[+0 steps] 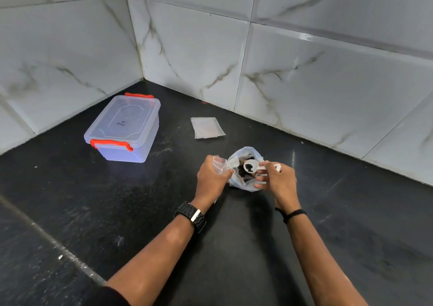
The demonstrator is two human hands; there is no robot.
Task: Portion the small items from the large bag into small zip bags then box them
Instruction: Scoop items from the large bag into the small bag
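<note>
A large translucent bag (243, 155) stands open on the black counter, with dark small items (244, 175) inside. My left hand (210, 176) is closed around a small clear zip bag (219, 162) just left of the large bag. My right hand (276, 179) holds a white measuring scoop (250, 166) by its handle, the round bowl of the scoop over the large bag's mouth. A stack of empty small zip bags (207, 127) lies flat behind the large bag. A clear plastic box (124, 129) with orange latches sits lidded at the left.
The black counter (117, 212) runs into a corner of white marble-look wall tiles (304, 83) behind and to the left. A pale seam crosses the counter at the lower left. I wear a black watch on the left wrist and a black band on the right.
</note>
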